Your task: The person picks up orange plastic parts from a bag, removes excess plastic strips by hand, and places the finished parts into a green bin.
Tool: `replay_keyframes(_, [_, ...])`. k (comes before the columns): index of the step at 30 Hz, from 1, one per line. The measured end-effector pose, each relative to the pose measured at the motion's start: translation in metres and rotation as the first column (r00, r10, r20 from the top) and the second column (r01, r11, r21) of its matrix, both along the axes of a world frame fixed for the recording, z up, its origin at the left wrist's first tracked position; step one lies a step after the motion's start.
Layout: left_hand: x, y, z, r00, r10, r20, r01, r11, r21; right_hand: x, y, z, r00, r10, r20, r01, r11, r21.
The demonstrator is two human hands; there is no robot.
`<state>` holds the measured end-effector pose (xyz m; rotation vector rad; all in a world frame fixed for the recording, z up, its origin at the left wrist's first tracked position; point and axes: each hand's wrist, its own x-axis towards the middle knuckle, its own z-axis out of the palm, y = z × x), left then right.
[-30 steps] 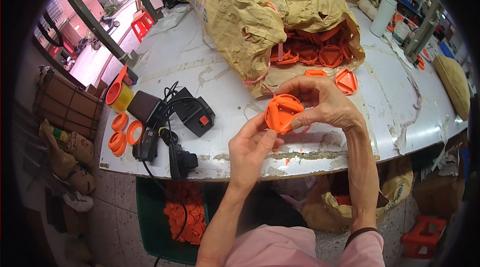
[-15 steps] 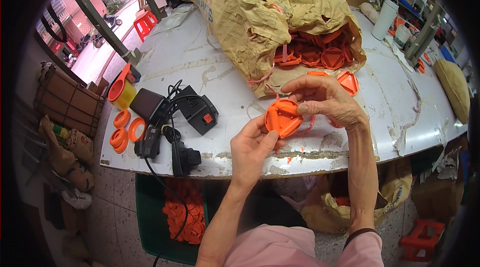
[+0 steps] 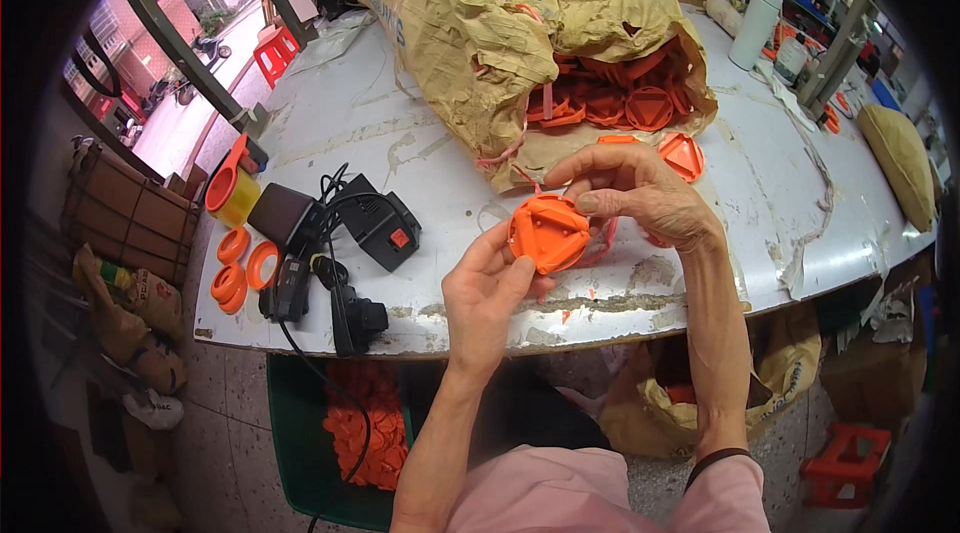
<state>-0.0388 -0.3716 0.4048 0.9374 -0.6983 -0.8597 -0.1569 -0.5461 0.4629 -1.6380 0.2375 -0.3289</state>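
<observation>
Above the table's front edge, I hold a round orange plastic disc [image 3: 548, 235] with a raised triangle on its face. My left hand [image 3: 478, 301] pinches it at the lower left, thumb on the front and fingers behind. At its upper right edge are the thumb and curled fingers of my right hand [image 3: 655, 201], closed on the rim. Behind the hands, a large crumpled paper sack [image 3: 470, 43] lies with its mouth toward me, full of similar orange parts [image 3: 605, 101]. Another orange disc [image 3: 682, 157] lies just outside the mouth.
Left on the table [image 3: 330, 138] are a black charger [image 3: 378, 228] with cables, several orange rings [image 3: 262, 265] and a yellow container [image 3: 230, 195]. Below stand a green bin [image 3: 290, 453] of orange pieces and an open paper sack [image 3: 640, 413]. A red stool [image 3: 845, 463] is at lower right.
The disc has turned slightly in my fingers, its face now more toward me. Both hands still hold it. The whole view has shifted a little.
</observation>
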Motion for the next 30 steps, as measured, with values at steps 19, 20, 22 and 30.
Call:
replay_keyframes(19, [-0.013, 0.105, -0.013, 0.751, 0.120, 0.650, -0.216, 0.974, 0.070, 0.004, 0.004, -0.001, 0.954, -0.289, -0.080, 0.269, 0.942, -0.200])
replay_keyframes(20, [-0.011, 0.123, -0.025, 0.767, 0.103, 0.634, -0.237, 0.962, 0.132, 0.004, 0.000, -0.006, 0.934, -0.353, -0.059, 0.328, 0.909, -0.257])
replay_keyframes(22, [-0.001, 0.158, -0.057, 0.818, 0.112, 0.564, -0.303, 0.917, 0.258, 0.003, -0.020, -0.025, 0.911, -0.408, 0.062, 0.364, 0.723, -0.587])
replay_keyframes(30, [0.077, 0.294, -0.282, 0.633, 0.612, 0.474, -0.742, 0.304, 0.598, -0.008, -0.042, -0.035, 0.832, -0.554, -0.026, 0.297, 0.484, -0.823])
